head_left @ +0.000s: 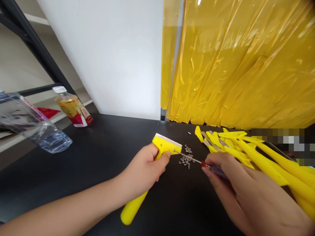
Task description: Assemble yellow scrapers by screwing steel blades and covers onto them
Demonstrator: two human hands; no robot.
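Near the middle of the black table, my left hand [150, 165] is wrapped round the neck of a yellow scraper [134, 208], its metal blade [168, 140] facing away from me. My right hand [228, 177] grips a screwdriver [205, 165] with a dark red handle. The screwdriver's thin shaft points left, and its tip meets a small screw [174, 150] at the right side of the scraper head. Just right of the head lies a loose pile of small screws and nuts [187, 159]. Part of the handle is hidden in my right hand.
Several yellow scrapers [261, 155] are heaped on the right. One small screw [189, 133] lies apart near the back. A clear bottle [52, 137] and a juice bottle [73, 109] stand at the left. Behind the table are a white panel [118, 59] and yellow plastic sheeting [236, 65].
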